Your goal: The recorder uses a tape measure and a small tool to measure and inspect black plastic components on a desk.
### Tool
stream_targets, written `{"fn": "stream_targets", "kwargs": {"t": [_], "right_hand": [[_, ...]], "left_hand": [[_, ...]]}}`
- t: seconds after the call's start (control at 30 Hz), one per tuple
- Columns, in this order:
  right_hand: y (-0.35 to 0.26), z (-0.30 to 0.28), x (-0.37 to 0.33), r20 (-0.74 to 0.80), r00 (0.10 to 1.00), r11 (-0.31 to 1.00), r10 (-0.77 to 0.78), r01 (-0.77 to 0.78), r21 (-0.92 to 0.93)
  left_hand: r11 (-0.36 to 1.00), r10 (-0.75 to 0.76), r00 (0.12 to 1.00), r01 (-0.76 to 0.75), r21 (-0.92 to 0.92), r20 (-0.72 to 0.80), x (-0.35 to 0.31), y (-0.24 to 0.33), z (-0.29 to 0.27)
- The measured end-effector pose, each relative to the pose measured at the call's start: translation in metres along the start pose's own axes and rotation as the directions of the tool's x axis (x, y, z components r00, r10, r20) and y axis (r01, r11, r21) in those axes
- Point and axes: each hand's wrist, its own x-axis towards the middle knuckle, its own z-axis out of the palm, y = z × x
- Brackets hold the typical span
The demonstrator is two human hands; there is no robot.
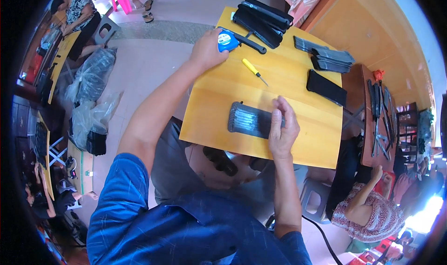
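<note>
My left hand (209,50) is at the far left edge of the yellow table (214,120), its fingers closed round a blue tape measure (226,41). Just right of the tape measure lies a black-handled tool (250,42). My right hand (284,129) is over the right end of a flat dark piece wrapped in a clear ribbed air cushion (247,119). Its fingers are stretched out and slightly blurred, with the thumb raised. Between my hands a small screwdriver with a yellow handle (250,67) lies on the table.
Black padded pouches (263,20) are piled at the far edge. On the right are stacked cushion-wrapped pieces (330,58) and a black pouch (327,87). A brown side table (368,148) holds long dark tools. A person in a patterned top (368,214) sits at right; plastic bags (95,74) stand left.
</note>
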Motion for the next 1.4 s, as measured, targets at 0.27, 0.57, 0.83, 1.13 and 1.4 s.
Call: {"fn": "stream_targets", "kwargs": {"t": [0.27,0.57,0.83,1.13,1.4], "right_hand": [[-0.05,0.019,-0.036,0.577,0.764,0.393,0.29,-0.645,0.656],[-0.042,0.008,-0.124,0.671,0.627,0.252,0.396,-0.777,0.577],[-0.05,0.01,-0.131,0.669,0.619,0.653,0.411,-0.712,0.257],[-0.07,0.009,-0.099,0.776,0.578,0.89,0.255,-0.454,0.045],[-0.047,0.016,-0.087,0.73,0.621,0.809,0.285,-0.565,0.164]], "left_hand": [[0.932,0.31,0.946,-0.322,-0.164,-0.099,-0.165,0.118,-0.1],[0.903,0.331,0.942,-0.333,-0.27,-0.055,-0.286,0.141,-0.102],[0.604,-0.12,0.871,0.445,-0.661,0.477,-0.296,0.156,-0.142],[0.397,-0.1,0.745,0.638,-0.66,0.66,-0.3,0.14,-0.124],[0.599,-0.18,0.809,0.541,-0.59,0.559,-0.301,0.145,-0.112]]}}
